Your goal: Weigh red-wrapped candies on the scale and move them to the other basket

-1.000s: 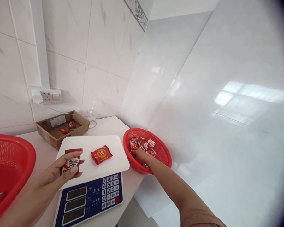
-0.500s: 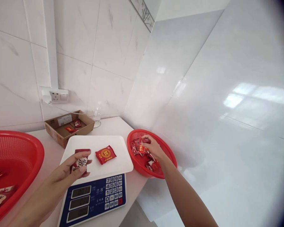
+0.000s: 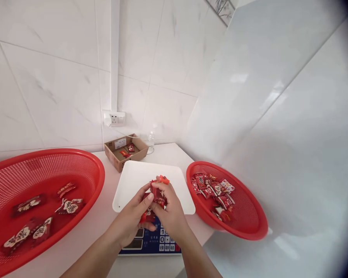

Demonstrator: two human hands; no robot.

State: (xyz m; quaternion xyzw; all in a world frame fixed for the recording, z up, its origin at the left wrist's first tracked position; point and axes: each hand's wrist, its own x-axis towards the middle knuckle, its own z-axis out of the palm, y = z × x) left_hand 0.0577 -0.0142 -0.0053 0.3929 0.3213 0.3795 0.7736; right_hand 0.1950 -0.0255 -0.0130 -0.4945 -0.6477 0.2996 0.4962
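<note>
Above the near edge of the white scale pan [image 3: 142, 172], red packets [image 3: 159, 196] lie bunched directly between your left hand [image 3: 132, 212] and right hand [image 3: 172, 212], each grip pinching part of the bunch, neither hand nearer, the long axis too covered to call.

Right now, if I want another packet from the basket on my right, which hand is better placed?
Likely your right hand: it is nearer that red basket; your left hand is farther off. Both hold red packets, so it may need freeing first.
</note>
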